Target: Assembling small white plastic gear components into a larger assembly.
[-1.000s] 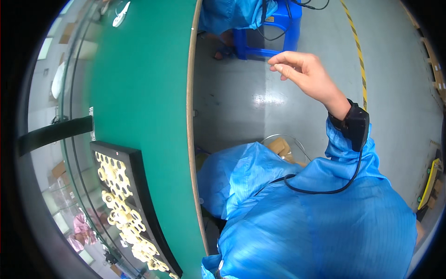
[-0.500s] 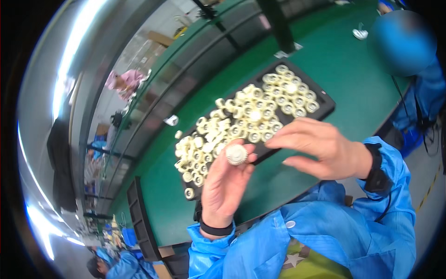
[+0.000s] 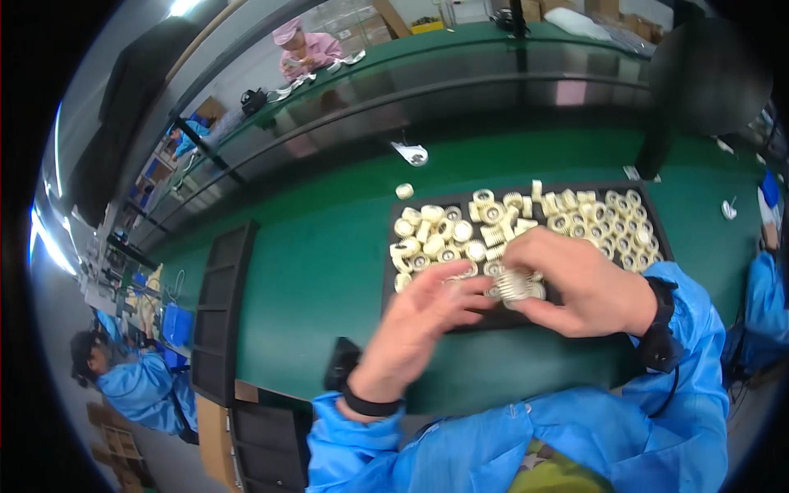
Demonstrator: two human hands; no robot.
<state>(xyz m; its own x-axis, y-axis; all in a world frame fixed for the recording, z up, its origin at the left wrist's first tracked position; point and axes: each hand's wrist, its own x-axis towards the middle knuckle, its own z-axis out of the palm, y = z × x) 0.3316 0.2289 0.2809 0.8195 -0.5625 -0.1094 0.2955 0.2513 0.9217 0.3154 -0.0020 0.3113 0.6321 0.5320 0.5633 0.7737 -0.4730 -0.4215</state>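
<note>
Over the front of the black tray (image 3: 657, 215), my right hand (image 3: 579, 283) pinches a cream toothed gear (image 3: 514, 286) between thumb and fingers. My left hand (image 3: 431, 308) is just left of that gear, fingers apart and slightly blurred, with nothing seen in them. Whether its fingertips touch the gear I cannot tell. Many cream ring-like gears (image 3: 433, 234) fill the tray, jumbled on the left and packed in closer rows on the right. My hands hide part of the tray's front.
One loose gear (image 3: 404, 191) lies on the green table (image 3: 320, 238) behind the tray. A black divided tray (image 3: 220, 287) stands at the left. A white part (image 3: 411, 154) lies farther back, below a metal rail. A person in blue (image 3: 144, 382) sits at the left.
The gear has passed from my left hand to my right hand. My left fingers have spread. The view has swung, so the tray now appears farther right and more level.
</note>
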